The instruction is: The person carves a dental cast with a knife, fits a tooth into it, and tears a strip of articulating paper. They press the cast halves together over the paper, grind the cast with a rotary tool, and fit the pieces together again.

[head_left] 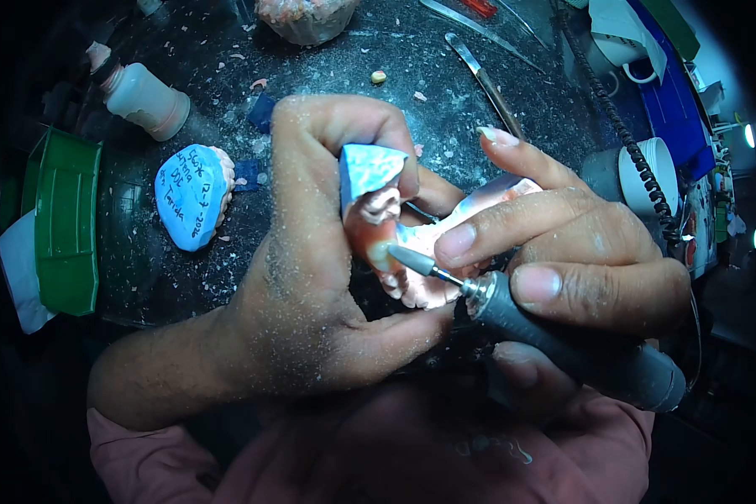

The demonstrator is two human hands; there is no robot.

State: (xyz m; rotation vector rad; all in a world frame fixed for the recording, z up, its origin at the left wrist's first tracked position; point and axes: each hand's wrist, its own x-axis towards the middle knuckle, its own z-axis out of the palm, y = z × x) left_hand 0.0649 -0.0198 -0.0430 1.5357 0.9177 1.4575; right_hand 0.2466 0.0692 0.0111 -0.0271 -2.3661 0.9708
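Dental cast (420, 239): plaster, horseshoe shape, with blue base; it is held above the worktop (210, 101), toward its near edge. One reddish, wax-like patch lies by a yellowish tooth.
Left hand (319, 244): dusted with pale grains, half closed round the cast.
Grey burr (412, 259): tapered, matt; touching the tooth or just beside it, I cannot tell which.
Black handpiece (580, 344): thick, round, with metal nose.
Right hand (592, 239): bent firmly around the handpiece; its fingers hide part of the cast.
Green box (67, 223): stiff, at the worktop's left edge.
White bottle (147, 101): rounded, toward the far left.
Second cast (195, 197): flat blue base, black handwriting, near the left edge.
Metal tool (483, 84): slim, toward the far edge, beyond the right fingers.
Coiled cord (622, 126): black, ribbed, at the right edge, partly before a white container (647, 176).
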